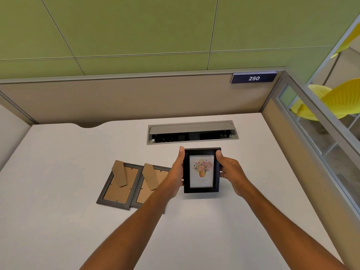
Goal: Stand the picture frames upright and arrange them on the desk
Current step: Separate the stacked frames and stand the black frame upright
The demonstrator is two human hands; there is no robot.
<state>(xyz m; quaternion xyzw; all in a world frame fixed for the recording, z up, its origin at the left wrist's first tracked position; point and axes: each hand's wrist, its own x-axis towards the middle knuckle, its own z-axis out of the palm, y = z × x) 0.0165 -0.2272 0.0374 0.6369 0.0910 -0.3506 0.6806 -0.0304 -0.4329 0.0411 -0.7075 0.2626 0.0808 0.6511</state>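
Note:
A black picture frame point(201, 171) with a flower print faces me, held upright over the white desk point(58, 221). My left hand point(176, 173) grips its left side and my right hand point(230, 171) grips its right side. Two grey frames lie face down to the left, cardboard backs and stands showing: one point(118, 185) further left, the other point(149, 187) partly hidden under my left forearm. I cannot tell whether the black frame's bottom edge touches the desk.
An open cable tray point(191, 133) is sunk into the desk just behind the held frame. Beige partition walls point(136, 98) close the back and right sides, with a "250" sign point(253, 78). Yellow chairs point(339, 98) sit beyond the right glass partition.

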